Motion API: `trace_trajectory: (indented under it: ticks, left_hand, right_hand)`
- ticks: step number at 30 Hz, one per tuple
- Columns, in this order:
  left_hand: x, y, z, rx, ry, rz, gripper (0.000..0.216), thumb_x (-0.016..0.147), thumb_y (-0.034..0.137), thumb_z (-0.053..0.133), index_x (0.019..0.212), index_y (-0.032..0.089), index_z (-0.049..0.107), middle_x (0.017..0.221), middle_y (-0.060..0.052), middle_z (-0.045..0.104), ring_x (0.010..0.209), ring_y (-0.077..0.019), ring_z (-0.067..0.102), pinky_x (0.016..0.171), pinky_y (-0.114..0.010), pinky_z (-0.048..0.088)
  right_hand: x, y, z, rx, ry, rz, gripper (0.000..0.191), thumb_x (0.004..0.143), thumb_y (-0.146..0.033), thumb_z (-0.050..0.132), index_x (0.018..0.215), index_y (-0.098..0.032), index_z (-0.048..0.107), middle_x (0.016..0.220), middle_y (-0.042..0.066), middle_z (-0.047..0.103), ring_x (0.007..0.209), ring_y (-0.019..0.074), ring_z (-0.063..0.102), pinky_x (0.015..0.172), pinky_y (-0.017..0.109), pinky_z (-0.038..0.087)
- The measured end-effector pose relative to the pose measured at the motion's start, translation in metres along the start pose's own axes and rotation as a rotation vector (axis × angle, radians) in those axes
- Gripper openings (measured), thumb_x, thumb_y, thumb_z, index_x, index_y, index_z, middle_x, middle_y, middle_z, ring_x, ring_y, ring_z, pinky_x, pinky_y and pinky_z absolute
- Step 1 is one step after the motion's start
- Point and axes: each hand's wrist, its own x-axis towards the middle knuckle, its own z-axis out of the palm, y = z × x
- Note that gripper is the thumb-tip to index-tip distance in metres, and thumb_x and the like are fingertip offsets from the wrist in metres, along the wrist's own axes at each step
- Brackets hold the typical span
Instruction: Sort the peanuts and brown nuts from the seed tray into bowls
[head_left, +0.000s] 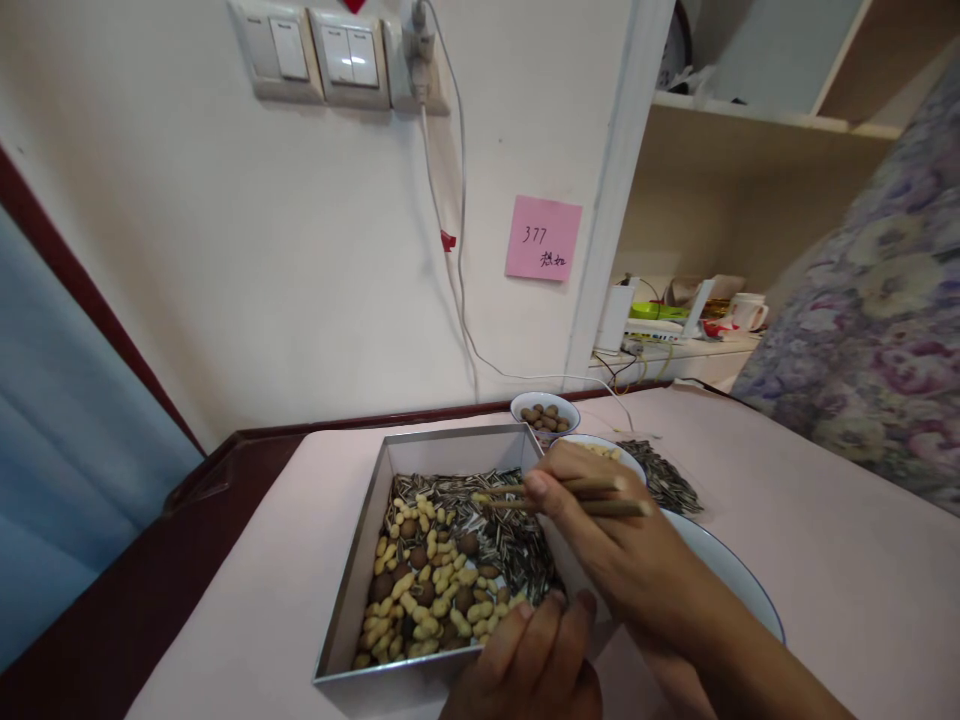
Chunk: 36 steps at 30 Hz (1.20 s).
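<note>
Clasping chopsticks (pixel 596 485), the right hand (pixel 619 545) hangs over the box (pixel 394 692), the left hand (pixel 529 665) clamped onto it

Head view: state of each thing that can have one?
Box: open, upright, holding peanuts, brown pieces and seeds.
Chopsticks: held, tips over the box.
Right hand: closed on the chopsticks.
Left hand: fingers curled at the box's near right corner.
Far bowl: upright, holding brown pieces.
Middle bowl: upright, partly hidden.
Large dish: partly hidden.
Seed pile: loose on the table.
Plugs: inserted.
Light switches: on/off unclear.
</note>
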Motion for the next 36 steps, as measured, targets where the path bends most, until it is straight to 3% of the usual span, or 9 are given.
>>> trace_trajectory:
  ticks: [5,8,15,23,27,31,36]
  left_hand:
    - [0.003,-0.001,-0.002,-0.019,-0.015,0.018,0.021,0.096,0.021,0.058,0.077,0.024,0.068,0.114,0.001,0.075,0.104,-0.0148,0.062,0.116,-0.037,0.03]
    - [0.002,0.001,-0.001,-0.029,-0.005,-0.001,0.021,0.095,0.02,0.06,0.077,0.024,0.069,0.114,0.002,0.075,0.104,-0.0145,0.063,0.12,-0.038,0.026]
    - [0.003,0.003,0.0,-0.056,-0.013,-0.032,0.026,0.099,0.019,0.056,0.078,0.023,0.072,0.115,0.001,0.075,0.106,-0.0146,0.063,0.123,-0.038,0.023]
    - [0.005,0.001,0.0,-0.052,-0.011,-0.033,0.029,0.099,0.017,0.055,0.076,0.023,0.071,0.114,0.002,0.075,0.106,-0.0134,0.063,0.124,-0.037,0.022]
    - [0.005,0.001,0.0,-0.041,0.004,-0.036,0.03,0.1,0.017,0.054,0.077,0.023,0.071,0.114,0.003,0.075,0.105,-0.013,0.062,0.124,-0.037,0.021]
    - [0.005,0.001,0.0,-0.034,0.001,-0.038,0.028,0.099,0.016,0.054,0.078,0.023,0.071,0.114,0.002,0.074,0.104,-0.013,0.062,0.123,-0.037,0.023]
    - [0.003,0.001,0.001,-0.055,-0.01,-0.017,0.029,0.1,0.018,0.053,0.076,0.023,0.069,0.114,0.001,0.074,0.105,-0.0142,0.062,0.122,-0.037,0.023]
  right_hand:
    - [-0.014,-0.009,-0.051,-0.132,0.29,-0.045,0.031,0.103,-0.045,0.05,0.085,-0.025,0.067,0.082,-0.001,0.068,0.079,0.0145,0.064,0.063,0.027,0.046]
    - [-0.015,-0.004,-0.072,-0.277,0.386,0.005,0.035,0.103,-0.049,0.048,0.085,-0.026,0.067,0.082,0.0,0.069,0.08,0.0173,0.066,0.065,0.03,0.047]
    - [-0.008,0.008,-0.075,-0.353,0.353,0.106,0.04,0.101,-0.052,0.047,0.076,-0.023,0.06,0.08,0.0,0.063,0.076,0.0178,0.059,0.068,0.034,0.041]
    - [0.001,0.027,-0.065,-0.378,0.132,0.254,0.042,0.1,-0.056,0.042,0.078,-0.024,0.058,0.079,0.002,0.063,0.075,0.0206,0.057,0.069,0.035,0.038]
    - [0.008,0.04,-0.068,-0.475,0.185,0.291,0.04,0.099,-0.051,0.042,0.077,-0.022,0.059,0.084,0.006,0.065,0.077,0.023,0.057,0.07,0.037,0.037]
    - [0.009,0.044,-0.07,-0.431,0.236,0.274,0.041,0.099,-0.053,0.043,0.081,-0.022,0.063,0.085,0.006,0.068,0.079,0.0226,0.061,0.07,0.035,0.039]
    - [0.013,0.049,-0.06,-0.389,0.196,0.231,0.041,0.101,-0.051,0.04,0.076,-0.022,0.057,0.076,0.002,0.062,0.073,0.0192,0.058,0.068,0.031,0.04]
